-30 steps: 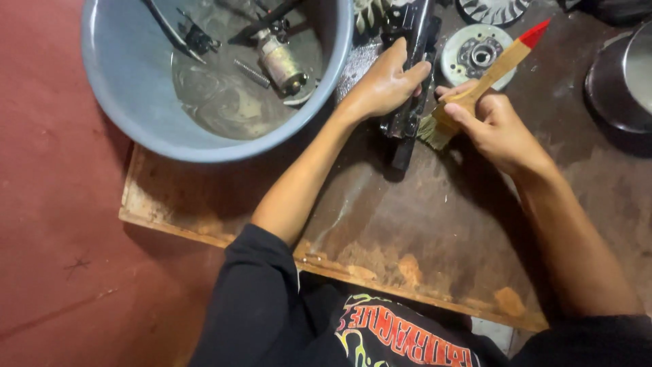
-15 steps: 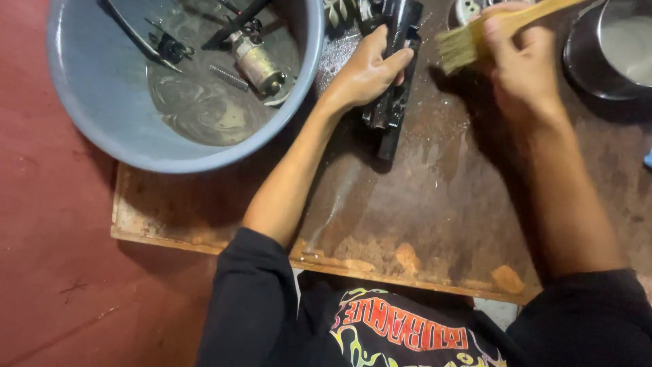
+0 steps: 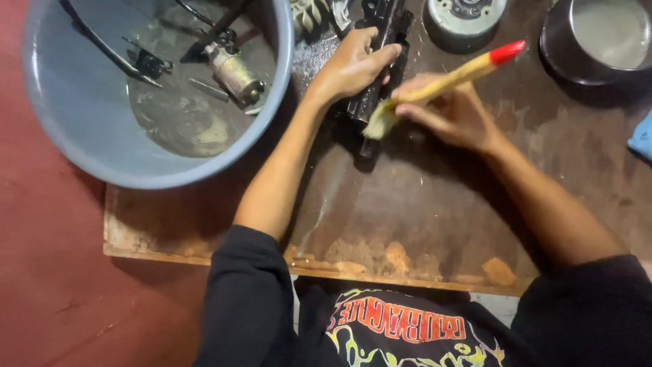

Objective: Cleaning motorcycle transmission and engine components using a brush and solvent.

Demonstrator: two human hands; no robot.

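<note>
My left hand grips a long black metal engine part that lies on the stained wooden board. My right hand holds a paintbrush with a pale wooden handle and a red tip. Its light bristles touch the lower end of the black part, just below my left hand. Both forearms reach forward from black sleeves.
A large grey-blue basin at the left holds murky liquid, a small cylindrical motor and black rods. A round grey metal disc sits at the top. A dark steel bowl with pale liquid stands at the top right. Red floor surrounds the board.
My right hand has brought the brush down from the upper right, so the bristles now rest on the black part. The left hand keeps its hold on that part.
</note>
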